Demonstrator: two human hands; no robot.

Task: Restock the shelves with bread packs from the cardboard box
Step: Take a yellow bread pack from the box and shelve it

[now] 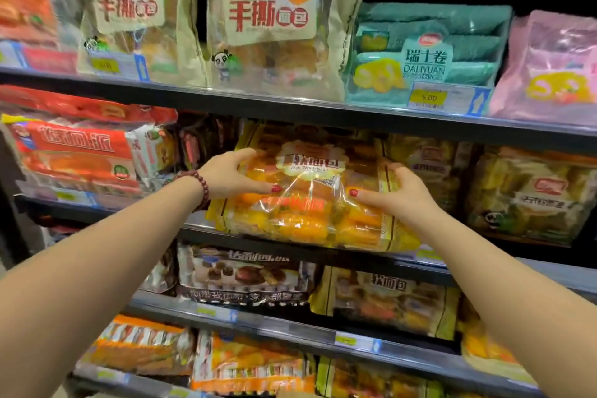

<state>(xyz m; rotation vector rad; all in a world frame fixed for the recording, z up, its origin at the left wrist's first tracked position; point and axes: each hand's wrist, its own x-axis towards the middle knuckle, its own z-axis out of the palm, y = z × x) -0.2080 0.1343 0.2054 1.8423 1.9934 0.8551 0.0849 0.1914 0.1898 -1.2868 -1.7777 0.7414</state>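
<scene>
Left hand (232,176), right hand (395,195): both curled.

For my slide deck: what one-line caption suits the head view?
Left hand and right hand grip a yellow bread pack at the shelf front.

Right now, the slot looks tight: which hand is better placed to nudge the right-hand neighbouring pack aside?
Right, probably: the right hand grips the yellow bread pack beside that neighbouring pack; the left hand holds the far edge.

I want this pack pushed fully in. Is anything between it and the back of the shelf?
Nothing visible does. The left hand and right hand hold the yellow bread pack at the shelf front; whatever lies behind it is hidden.
</scene>
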